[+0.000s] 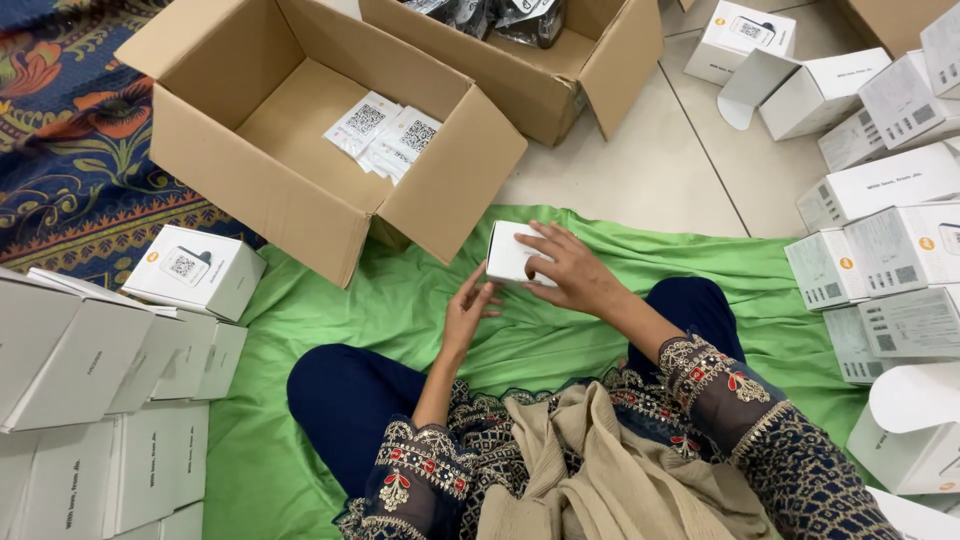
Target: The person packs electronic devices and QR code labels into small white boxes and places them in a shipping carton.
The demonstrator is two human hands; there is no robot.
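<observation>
**Hands on a small white box over the green cloth**

Cloth (400, 310), green and rumpled, lies under you and fills the middle of the view; your knees and embroidered sleeves cover its near part, so its lower edge cannot be seen. The patterned rug (70, 120) at upper left runs out of frame. The open cardboard carton (290, 130) stands just beyond the cloth's far edge, flaps spread, with a few white leaflets (385, 130) lying flat on its floor. A second carton (550, 60) behind it is cut off at the top; the dark packets (500, 15) inside are hard to make out.

White boxes crowd both sides: a stack on your left (90, 370) and a spread on your right (890, 240), several cropped by the frame. Between them the cloth and the bare floor tiles (650, 160) leave open room ahead of your hands.

Your right hand (570, 270) is clamped over the small white box (512, 255), fingers curled across its top and side, holding it just above the cloth near the big carton's near corner. Your left hand (468, 305) has its fingers loosely apart, the tips touching the box's lower left edge, gripping nothing.
</observation>
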